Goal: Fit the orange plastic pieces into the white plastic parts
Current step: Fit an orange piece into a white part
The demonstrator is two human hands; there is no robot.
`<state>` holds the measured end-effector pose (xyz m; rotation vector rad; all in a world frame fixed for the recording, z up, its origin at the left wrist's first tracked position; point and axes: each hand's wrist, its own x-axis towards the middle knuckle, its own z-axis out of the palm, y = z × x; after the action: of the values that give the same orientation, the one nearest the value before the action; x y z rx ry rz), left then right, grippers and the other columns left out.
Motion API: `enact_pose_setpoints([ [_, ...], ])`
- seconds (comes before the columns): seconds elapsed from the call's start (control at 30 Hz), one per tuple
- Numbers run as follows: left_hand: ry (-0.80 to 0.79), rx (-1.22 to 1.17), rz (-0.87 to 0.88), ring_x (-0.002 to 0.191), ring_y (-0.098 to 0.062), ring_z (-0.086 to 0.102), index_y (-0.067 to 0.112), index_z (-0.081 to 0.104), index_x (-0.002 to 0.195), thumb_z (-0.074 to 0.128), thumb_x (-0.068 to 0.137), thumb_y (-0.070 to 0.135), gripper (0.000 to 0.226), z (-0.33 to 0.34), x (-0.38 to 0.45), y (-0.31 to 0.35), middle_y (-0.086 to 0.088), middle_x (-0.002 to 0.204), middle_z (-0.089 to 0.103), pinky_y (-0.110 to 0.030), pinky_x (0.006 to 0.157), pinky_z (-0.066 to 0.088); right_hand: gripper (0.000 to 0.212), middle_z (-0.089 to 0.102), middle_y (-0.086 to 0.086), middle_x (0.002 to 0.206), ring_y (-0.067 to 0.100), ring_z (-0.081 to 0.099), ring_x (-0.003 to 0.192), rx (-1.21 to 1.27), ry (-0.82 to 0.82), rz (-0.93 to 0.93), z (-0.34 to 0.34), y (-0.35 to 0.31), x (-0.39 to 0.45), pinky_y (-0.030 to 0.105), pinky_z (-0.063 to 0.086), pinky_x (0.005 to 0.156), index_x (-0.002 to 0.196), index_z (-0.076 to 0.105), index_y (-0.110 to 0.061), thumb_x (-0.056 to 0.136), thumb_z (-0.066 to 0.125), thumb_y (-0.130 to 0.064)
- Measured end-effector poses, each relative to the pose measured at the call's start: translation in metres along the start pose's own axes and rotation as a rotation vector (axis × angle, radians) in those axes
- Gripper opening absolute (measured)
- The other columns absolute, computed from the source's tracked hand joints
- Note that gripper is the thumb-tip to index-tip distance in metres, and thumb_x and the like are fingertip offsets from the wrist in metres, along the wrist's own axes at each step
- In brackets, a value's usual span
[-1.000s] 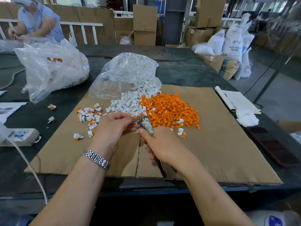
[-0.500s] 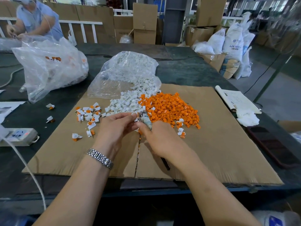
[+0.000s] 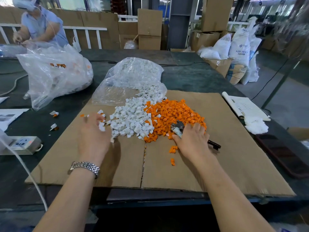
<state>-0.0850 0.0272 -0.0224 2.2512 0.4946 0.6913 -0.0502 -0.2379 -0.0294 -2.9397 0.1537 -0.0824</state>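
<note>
While both hands are being held over the cardboard sheet [image 3: 225, 148], the left hand [image 3: 94, 136] is being spread palm down, fingers loose and blurred, over the near left edge of the white parts [image 3: 132, 121]; whether anything is being pinched beneath it cannot be told. A pair of pliers [image 3: 178, 128] is being gripped in the right hand [image 3: 192, 141], fingers curled round the taped handle, the metal head being rested on the orange pieces [image 3: 175, 113] and a dark handle end being shown beyond the wrist. One white heap and one orange heap are being kept touching at mid-sheet, each too numerous to count. Three orange strays are being noted near the right hand. Two assembled pieces [image 3: 54, 120] are being left on the dark table [image 3: 192, 77] to the left. Two clear bags are being counted: an open bag [image 3: 133, 77] spilling white parts, and a fuller bag [image 3: 55, 76] well apart. A wristwatch [image 3: 85, 166] is being worn on the left wrist. A second person [image 3: 40, 25] is being observed at the far left corner.
</note>
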Motion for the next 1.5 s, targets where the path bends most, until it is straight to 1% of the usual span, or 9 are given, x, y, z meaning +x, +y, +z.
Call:
enact_pose_setpoints([
  [0.2, -0.438, 0.102, 0.393, 0.084, 0.001, 0.061, 0.035, 0.069, 0.121, 0.066, 0.095, 0.011, 0.036, 0.034, -0.023, 0.028, 0.016, 0.119, 0.055, -0.02, 0.075, 0.054, 0.058, 0.04, 0.011, 0.132, 0.031, 0.036, 0.124, -0.062, 0.073, -0.03, 0.001, -0.003, 0.003, 0.048, 0.035, 0.1, 0.13, 0.05, -0.011, 0.097, 0.048, -0.059],
  [0.33, -0.412, 0.153, 0.448, 0.094, -0.015, 0.062, 0.025, 0.073, 0.117, 0.07, 0.095, 0.019, 0.024, 0.042, -0.026, 0.029, 0.007, 0.117, 0.057, -0.035, 0.082, 0.054, 0.038, 0.048, 0.003, 0.125, 0.024, 0.044, 0.118, 0.055, 0.238, -0.244, -0.005, -0.011, -0.004, 0.043, 0.038, 0.093, 0.122, 0.056, -0.02, 0.094, 0.061, -0.045],
  [0.47, -0.372, 0.133, 0.448, 0.094, -0.019, 0.061, 0.017, 0.076, 0.109, 0.073, 0.093, 0.024, 0.017, 0.043, -0.031, 0.025, 0.001, 0.106, 0.061, -0.039, 0.082, 0.053, 0.027, 0.059, -0.004, 0.115, 0.02, 0.051, 0.114, 0.111, 0.087, -0.456, 0.003, -0.032, -0.014, 0.04, 0.037, 0.094, 0.118, 0.06, -0.027, 0.095, 0.061, -0.042],
  [0.7, -0.35, -0.015, 0.23, 0.091, -0.007, 0.065, 0.023, 0.08, 0.104, 0.067, 0.098, 0.031, 0.016, 0.032, -0.031, 0.026, 0.007, 0.099, 0.075, -0.021, 0.08, 0.047, 0.02, 0.06, 0.003, 0.108, 0.024, 0.054, 0.107, 0.118, 0.098, -0.456, 0.017, -0.045, -0.015, 0.037, 0.042, 0.087, 0.114, 0.063, -0.019, 0.098, 0.058, -0.031],
  [0.83, -0.38, -0.289, 0.058, 0.073, 0.006, 0.068, 0.026, 0.077, 0.088, 0.07, 0.096, 0.023, 0.011, 0.03, -0.031, 0.032, 0.013, 0.075, 0.075, -0.006, 0.059, 0.048, 0.019, 0.058, 0.006, 0.108, 0.025, 0.053, 0.105, 0.155, 0.09, -0.427, 0.015, -0.047, -0.011, 0.034, 0.04, 0.082, 0.115, 0.061, -0.017, 0.099, 0.056, -0.025],
  [1.1, -0.451, -0.559, -0.191, 0.077, -0.013, 0.076, 0.02, 0.08, 0.092, 0.079, 0.086, 0.009, 0.012, 0.024, -0.029, 0.038, 0.001, 0.083, 0.079, -0.016, 0.066, 0.058, 0.012, 0.058, 0.008, 0.099, 0.025, 0.053, 0.096, 0.231, 0.096, -0.393, 0.01, -0.05, -0.009, 0.037, 0.045, 0.079, 0.101, 0.053, -0.011, 0.09, 0.054, -0.007],
  [1.3, -0.483, -0.622, -0.245, 0.069, -0.007, 0.072, 0.017, 0.076, 0.103, 0.08, 0.084, 0.005, 0.023, 0.02, -0.026, 0.039, -0.006, 0.091, 0.077, -0.017, 0.065, 0.057, 0.026, 0.056, 0.003, 0.117, 0.008, 0.054, 0.087, 0.564, 0.087, -0.276, -0.005, -0.045, -0.007, 0.018, 0.04, 0.073, 0.115, 0.067, -0.017, 0.1, 0.047, -0.01],
  [1.4, -0.572, -0.637, -0.25, 0.076, -0.017, 0.066, 0.016, 0.079, 0.1, 0.077, 0.086, 0.005, 0.017, 0.015, -0.028, 0.039, -0.015, 0.099, 0.076, -0.035, 0.08, 0.059, 0.026, 0.063, -0.002, 0.101, 0.003, 0.05, 0.061, 0.839, -0.006, -0.226, -0.017, -0.04, -0.01, 0.014, 0.039, 0.058, 0.105, 0.072, -0.023, 0.101, 0.049, -0.012],
  [1.5, -0.691, -0.976, -0.385, 0.078, -0.019, 0.061, 0.011, 0.081, 0.103, 0.071, 0.087, -0.002, 0.023, 0.012, -0.034, 0.041, -0.019, 0.101, 0.067, -0.026, 0.066, 0.057, 0.017, 0.069, -0.001, 0.083, 0.004, 0.062, 0.065, 1.039, -0.083, -0.25, -0.033, -0.035, -0.016, 0.018, 0.054, 0.066, 0.103, 0.073, -0.016, 0.098, 0.058, -0.01],
])
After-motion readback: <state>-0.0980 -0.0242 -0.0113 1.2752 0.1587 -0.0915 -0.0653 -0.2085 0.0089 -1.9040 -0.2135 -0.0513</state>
